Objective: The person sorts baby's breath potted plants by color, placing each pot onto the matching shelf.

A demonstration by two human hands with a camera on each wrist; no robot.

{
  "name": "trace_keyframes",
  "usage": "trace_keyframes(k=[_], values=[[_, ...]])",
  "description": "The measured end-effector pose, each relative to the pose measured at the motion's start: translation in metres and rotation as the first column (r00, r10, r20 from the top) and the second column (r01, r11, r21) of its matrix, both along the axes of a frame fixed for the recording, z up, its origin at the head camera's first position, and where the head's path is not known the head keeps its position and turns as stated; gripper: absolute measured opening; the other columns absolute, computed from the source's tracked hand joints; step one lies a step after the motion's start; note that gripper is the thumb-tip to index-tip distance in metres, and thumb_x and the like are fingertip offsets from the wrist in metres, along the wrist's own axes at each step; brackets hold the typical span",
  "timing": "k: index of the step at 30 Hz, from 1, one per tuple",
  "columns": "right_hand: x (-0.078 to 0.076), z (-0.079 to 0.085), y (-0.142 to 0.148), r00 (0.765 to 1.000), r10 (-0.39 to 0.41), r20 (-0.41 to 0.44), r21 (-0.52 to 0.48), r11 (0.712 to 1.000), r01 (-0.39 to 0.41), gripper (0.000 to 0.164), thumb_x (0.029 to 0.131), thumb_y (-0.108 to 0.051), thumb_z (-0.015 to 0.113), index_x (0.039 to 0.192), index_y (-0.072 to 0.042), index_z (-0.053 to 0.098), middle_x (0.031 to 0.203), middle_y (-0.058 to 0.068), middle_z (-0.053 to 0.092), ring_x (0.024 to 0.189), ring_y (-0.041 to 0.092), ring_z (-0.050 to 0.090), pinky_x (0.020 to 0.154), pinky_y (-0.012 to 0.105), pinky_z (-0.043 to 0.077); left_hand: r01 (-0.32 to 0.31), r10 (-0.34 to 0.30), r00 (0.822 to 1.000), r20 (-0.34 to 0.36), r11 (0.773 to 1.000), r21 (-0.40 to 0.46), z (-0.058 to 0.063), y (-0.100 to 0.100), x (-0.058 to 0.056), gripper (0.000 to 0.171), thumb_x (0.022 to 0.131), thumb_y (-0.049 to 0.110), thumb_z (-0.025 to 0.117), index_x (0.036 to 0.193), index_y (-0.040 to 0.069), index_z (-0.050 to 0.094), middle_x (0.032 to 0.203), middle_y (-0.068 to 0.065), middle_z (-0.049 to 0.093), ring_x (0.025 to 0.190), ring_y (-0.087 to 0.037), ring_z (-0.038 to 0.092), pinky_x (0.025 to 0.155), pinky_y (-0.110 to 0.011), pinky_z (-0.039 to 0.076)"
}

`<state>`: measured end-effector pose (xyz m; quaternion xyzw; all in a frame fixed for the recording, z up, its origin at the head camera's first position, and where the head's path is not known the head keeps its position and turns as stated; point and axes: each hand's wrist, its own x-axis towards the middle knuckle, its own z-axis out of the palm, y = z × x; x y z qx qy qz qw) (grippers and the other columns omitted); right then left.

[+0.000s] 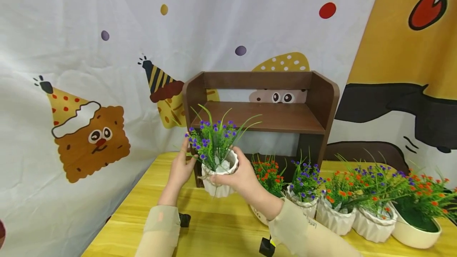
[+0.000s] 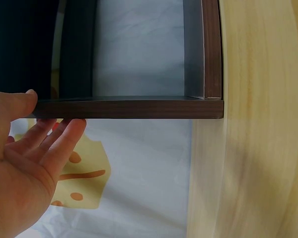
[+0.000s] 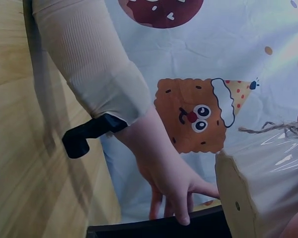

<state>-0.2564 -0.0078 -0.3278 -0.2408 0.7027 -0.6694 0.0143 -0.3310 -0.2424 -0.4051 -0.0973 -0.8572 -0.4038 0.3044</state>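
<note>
My right hand (image 1: 246,175) grips a white ribbed flower pot (image 1: 218,189) and holds it up in front of the shelf's left side. Purple flowers (image 1: 210,138) and long green blades rise from the pot. In the right wrist view, twine (image 3: 275,129) circles the tilted pot, and its base shows a small hole. My left hand (image 1: 181,171) is at the left side panel of the brown desktop shelf (image 1: 264,117). In the left wrist view, that hand's thumb (image 2: 25,103) lies on one side of the panel edge (image 2: 134,109), with fingers on the other.
To the right stand several potted plants, among them a purple-flowered pot (image 1: 303,205), white ribbed pots (image 1: 335,215) and a wide cream bowl (image 1: 415,233) with orange flowers. A printed cloth (image 1: 132,78) hangs behind the wooden table (image 1: 214,225).
</note>
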Motion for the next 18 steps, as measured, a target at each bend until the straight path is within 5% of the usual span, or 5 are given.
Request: trace_keyframes(k=[8,18], values=[[-0.001,0.014,0.002,1.0,-0.003,-0.002,-0.016,1.0,0.003,0.088,0.07,-0.009,0.085,0.144,-0.008,0.037,0.121,0.015,0.055,0.1,0.026,0.062,0.078,0.036,0.057,-0.015,0.016,1.0,0.025,1.0,-0.022,0.002,0.001,0.0,0.086,0.095,0.01,0.062,0.156,0.038,0.007,0.126,-0.032,0.055,0.101,-0.041,0.063,0.08,-0.051,0.055],[-0.004,0.035,0.005,0.999,-0.029,-0.018,0.005,1.0,0.029,0.092,0.07,-0.011,0.085,0.147,-0.009,0.034,0.122,0.013,0.055,0.1,0.025,0.061,0.078,0.036,0.056,0.009,-0.009,0.999,0.042,1.0,-0.004,0.002,0.001,0.0,0.083,0.097,0.012,0.06,0.157,0.035,0.008,0.128,-0.031,0.053,0.103,-0.042,0.062,0.084,-0.052,0.054]])
